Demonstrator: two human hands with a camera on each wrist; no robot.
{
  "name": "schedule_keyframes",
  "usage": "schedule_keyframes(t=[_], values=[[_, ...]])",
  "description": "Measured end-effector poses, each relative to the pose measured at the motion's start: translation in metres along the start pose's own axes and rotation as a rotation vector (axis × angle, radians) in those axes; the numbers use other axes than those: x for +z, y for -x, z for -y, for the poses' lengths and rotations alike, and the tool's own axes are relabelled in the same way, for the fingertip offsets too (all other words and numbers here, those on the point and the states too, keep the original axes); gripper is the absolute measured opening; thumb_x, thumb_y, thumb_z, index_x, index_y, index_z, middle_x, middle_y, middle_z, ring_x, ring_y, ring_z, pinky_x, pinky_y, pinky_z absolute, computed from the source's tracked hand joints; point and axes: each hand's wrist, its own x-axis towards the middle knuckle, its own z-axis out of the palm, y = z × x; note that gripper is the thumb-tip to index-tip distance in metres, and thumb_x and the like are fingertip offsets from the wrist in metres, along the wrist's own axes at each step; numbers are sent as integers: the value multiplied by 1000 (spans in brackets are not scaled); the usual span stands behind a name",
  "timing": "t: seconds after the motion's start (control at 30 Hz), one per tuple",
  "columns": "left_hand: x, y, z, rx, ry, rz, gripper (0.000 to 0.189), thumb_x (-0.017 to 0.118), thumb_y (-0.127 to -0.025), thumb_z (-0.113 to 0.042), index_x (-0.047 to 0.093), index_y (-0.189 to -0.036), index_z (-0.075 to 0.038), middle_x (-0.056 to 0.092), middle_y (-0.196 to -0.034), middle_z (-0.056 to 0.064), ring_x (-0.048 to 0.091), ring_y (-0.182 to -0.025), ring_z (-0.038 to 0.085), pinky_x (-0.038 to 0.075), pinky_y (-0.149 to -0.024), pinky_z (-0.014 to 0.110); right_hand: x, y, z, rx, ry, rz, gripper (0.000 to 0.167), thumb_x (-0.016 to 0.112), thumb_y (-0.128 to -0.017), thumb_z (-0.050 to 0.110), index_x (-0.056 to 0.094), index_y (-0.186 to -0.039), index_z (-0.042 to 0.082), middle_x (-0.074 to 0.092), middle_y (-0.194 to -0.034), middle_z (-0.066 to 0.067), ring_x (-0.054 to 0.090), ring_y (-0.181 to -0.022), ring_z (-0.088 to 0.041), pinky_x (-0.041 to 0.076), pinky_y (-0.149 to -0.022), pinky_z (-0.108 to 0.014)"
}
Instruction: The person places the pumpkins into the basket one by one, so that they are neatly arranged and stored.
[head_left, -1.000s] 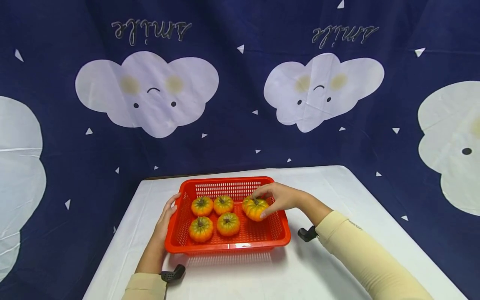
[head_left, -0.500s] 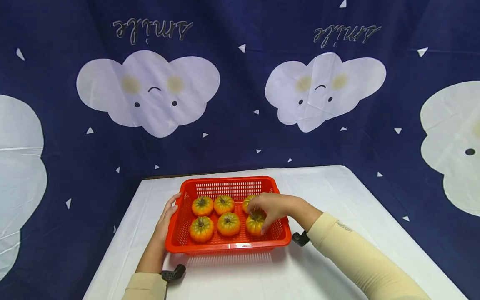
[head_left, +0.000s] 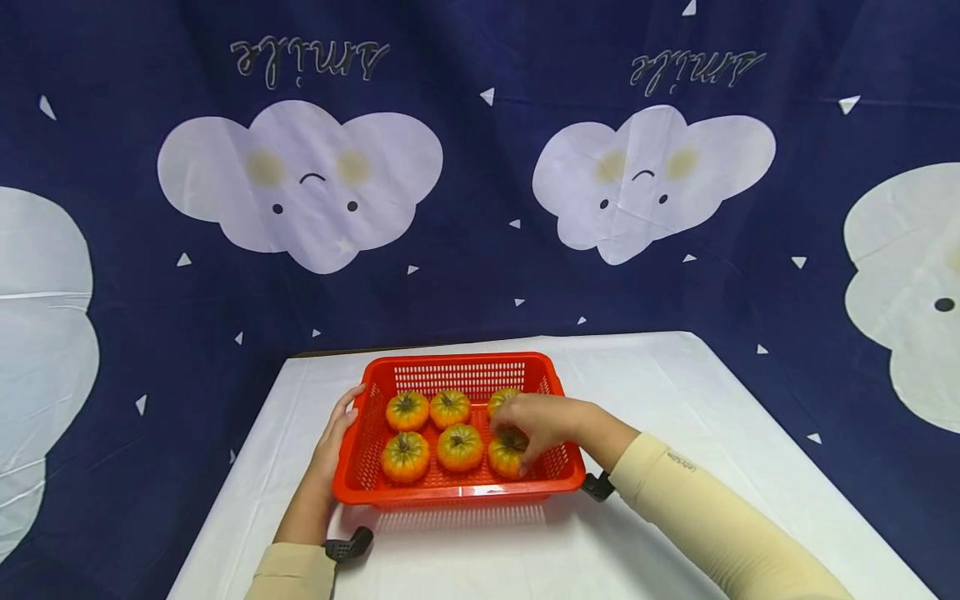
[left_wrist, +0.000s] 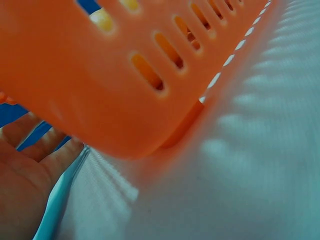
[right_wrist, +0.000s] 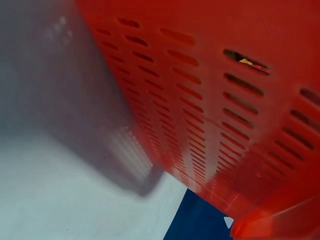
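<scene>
A red plastic basket (head_left: pixel 457 492) with slotted walls holds several small orange-yellow pumpkins with greenish tops, set in two rows. My right hand (head_left: pixel 542 421) reaches over the basket's right side and grips the front right pumpkin (head_left: pixel 506 457), thumb at its near side and fingers over the top. Partly hidden behind that hand is the back right pumpkin (head_left: pixel 504 398). At the basket's left side my left hand (head_left: pixel 330 442) rests with fairly straight fingers along the outer wall. In the left wrist view its fingers (left_wrist: pixel 47 145) lie against the basket's underside edge.
To the left stand the other pumpkins: front middle pumpkin (head_left: pixel 460 448), front left pumpkin (head_left: pixel 405 458), back middle pumpkin (head_left: pixel 450 410) and back left pumpkin (head_left: pixel 407 412). A white cloth (head_left: pixel 465 558) covers the table. Behind hangs a dark blue curtain (head_left: pixel 480 308) with clouds.
My right hand has brought its pumpkin toward the near side and down into the front right spot, uncovering part of the pumpkin behind. My left hand stays at the basket's left side.
</scene>
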Motion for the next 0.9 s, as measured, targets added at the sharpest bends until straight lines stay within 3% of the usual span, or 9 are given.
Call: schedule_keyframes(t=[0.17, 0.37, 0.67, 0.77, 0.83, 0.9], values=[[-2, 0, -1, -1, -1, -19, 54, 43, -112, -40, 29, -164, -33, 34, -166, 7, 39, -147, 35, 48, -105, 47, -3, 0, -1, -25, 12, -25, 74, 101, -69, 39, 71, -132, 14, 67, -127, 7, 58, -121, -14, 45, -109, -34], [-6, 0, 1, -4, 5, -33, 53, 42, -113, -38, 30, -164, -31, 35, -165, 6, 39, -146, 34, 48, -106, 46, -10, 1, -5, -20, -69, -59, 76, 99, -71, 42, 70, -134, 10, 67, -132, 1, 61, -116, -19, 50, -102, -35], [-13, -5, 1, -4, 11, -22, 52, 39, -113, -31, 29, -164, -28, 36, -164, 11, 42, -144, 35, 51, -103, 42, -21, -9, -20, -101, -174, -196, 57, 82, -92, 45, 71, -129, 3, 73, -121, -8, 69, -106, -23, 57, -92, -43], [-17, -9, -1, -6, -64, -7, 50, 39, -112, -25, 33, -162, -22, 39, -159, 17, 49, -137, 37, 54, -99, 40, -26, -10, -31, -98, -156, -277, 53, 80, -94, 45, 73, -122, 2, 74, -115, -9, 69, -103, -23, 58, -91, -44], [-23, -15, -4, 13, -195, 17, 49, 40, -112, -20, 38, -161, -15, 43, -155, 21, 54, -132, 39, 56, -98, 42, -31, -11, -40, -72, -138, -337, 50, 80, -94, 43, 74, -119, 1, 75, -112, -8, 69, -100, -22, 58, -90, -43], [-28, -22, -12, 59, -391, 46, 46, 44, -112, -18, 45, -157, -10, 47, -152, 24, 56, -130, 41, 53, -102, 48, -38, -10, -51, -19, -101, -387, 46, 81, -93, 41, 76, -116, 2, 75, -109, -6, 69, -98, -21, 58, -90, -43]])
